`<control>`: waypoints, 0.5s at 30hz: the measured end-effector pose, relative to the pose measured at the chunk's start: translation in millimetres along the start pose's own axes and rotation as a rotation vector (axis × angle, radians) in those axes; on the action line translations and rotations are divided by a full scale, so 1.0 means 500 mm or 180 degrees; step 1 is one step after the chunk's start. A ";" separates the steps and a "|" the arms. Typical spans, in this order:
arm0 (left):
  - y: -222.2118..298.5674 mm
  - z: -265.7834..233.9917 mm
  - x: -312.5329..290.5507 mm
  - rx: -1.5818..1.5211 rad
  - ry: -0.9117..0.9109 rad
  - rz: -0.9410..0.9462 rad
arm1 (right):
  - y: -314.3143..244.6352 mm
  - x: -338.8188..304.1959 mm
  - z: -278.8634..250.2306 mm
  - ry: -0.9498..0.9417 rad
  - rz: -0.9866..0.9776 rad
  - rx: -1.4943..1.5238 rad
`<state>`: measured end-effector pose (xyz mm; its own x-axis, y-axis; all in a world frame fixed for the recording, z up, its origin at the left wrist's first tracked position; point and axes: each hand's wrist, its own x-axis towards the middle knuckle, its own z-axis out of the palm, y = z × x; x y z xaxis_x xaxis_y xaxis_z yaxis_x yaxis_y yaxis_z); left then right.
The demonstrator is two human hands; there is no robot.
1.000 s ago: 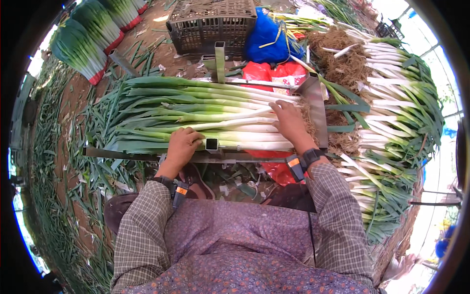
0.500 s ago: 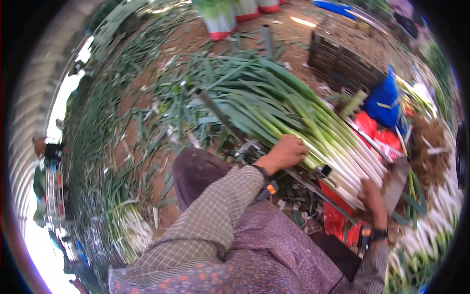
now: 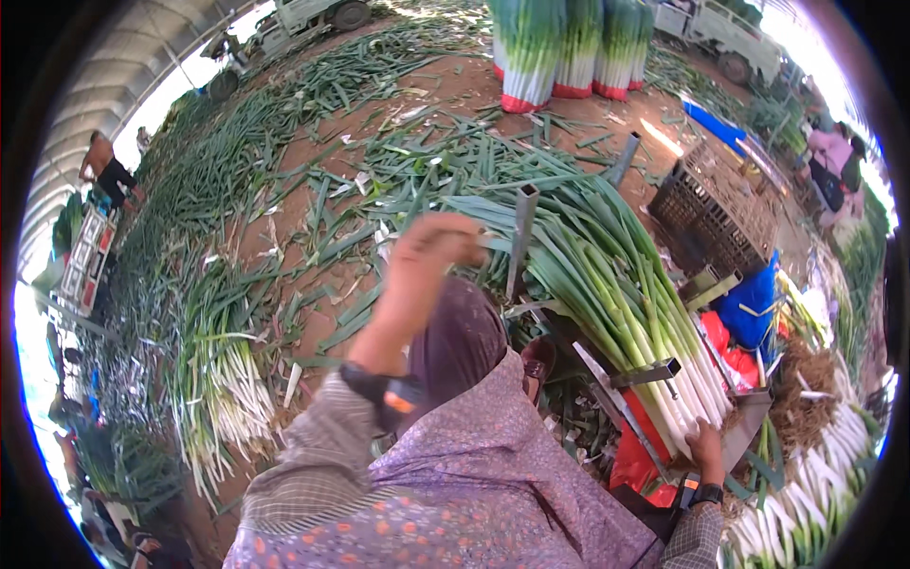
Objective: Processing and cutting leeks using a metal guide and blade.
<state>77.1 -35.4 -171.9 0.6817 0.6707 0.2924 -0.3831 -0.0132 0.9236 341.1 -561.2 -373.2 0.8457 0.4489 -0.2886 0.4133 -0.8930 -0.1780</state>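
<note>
A bundle of long leeks (image 3: 654,313) lies in a metal rack (image 3: 645,373), green leaves toward the far left and white ends toward me. At those white ends, my right hand (image 3: 704,444) has its fingers closed against the near stalks. My left hand (image 3: 438,243) is raised away from the bundle, left of an upright square metal post (image 3: 521,237). Motion blurs its fingers, so whether they hold anything is unclear. Red plastic (image 3: 637,450) shows beneath the stalks. A flat metal plate (image 3: 746,424) stands beside the root ends.
A brown slatted crate (image 3: 711,209) and a blue bag (image 3: 747,303) sit beyond the rack. More leeks lie at left (image 3: 227,389) and lower right (image 3: 806,493). Wrapped leek bundles (image 3: 531,57) stand at the back. Loose leaves litter the ground; other people are farther off.
My left hand has left the leeks and swung up and to the left. The right hand stays at the white ends. The view has shifted, showing more of the background.
</note>
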 end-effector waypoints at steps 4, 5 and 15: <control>-0.024 -0.301 -0.072 0.0379 0.1702 -0.0530 | -0.007 -0.040 -0.075 0.0136 0.0354 0.0588; -0.049 -0.356 -0.102 0.0311 0.1862 -0.0719 | -0.003 -0.059 -0.094 0.0133 0.0457 0.0865; -0.309 -0.474 -0.138 -0.0544 0.2104 -0.1435 | -0.040 -0.105 -0.317 0.0257 0.0848 0.0511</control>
<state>-58.4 96.4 -393.5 0.3051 0.8841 -0.3540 -0.2860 0.4396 0.8514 342.0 -571.7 -205.3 0.9437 0.1901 -0.2706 0.1205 -0.9597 -0.2540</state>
